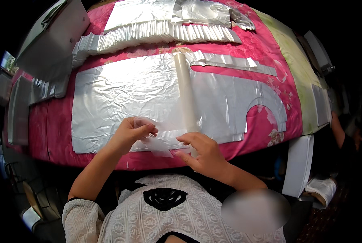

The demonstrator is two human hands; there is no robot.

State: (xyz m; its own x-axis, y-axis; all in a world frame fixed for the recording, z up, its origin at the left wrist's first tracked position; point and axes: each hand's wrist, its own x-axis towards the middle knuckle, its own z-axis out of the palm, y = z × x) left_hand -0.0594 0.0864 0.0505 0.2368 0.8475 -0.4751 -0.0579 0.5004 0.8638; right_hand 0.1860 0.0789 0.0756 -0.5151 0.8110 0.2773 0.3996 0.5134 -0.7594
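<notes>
My left hand [133,131] is closed in a pinch on a thin clear plastic film [160,146] that hangs near the table's front edge. My right hand [205,152] has its thumb and index finger apart, with the film's end beside its fingertips. It lies over the near end of a long pale translucent roll [184,87]. The roll rests across a flat pile of white, crinkled plastic bags [116,89]. At the right, the bags have a curved cut-out between their handles. How far the roll runs under my right hand is hidden.
A pink floral cloth [282,97] covers the table. A long fanned row of folded white bags [156,35] lies behind, with more flat white bags [140,12] beyond. A grey-white box [53,44] stands at the left. Another person's arm [337,127] shows at the right.
</notes>
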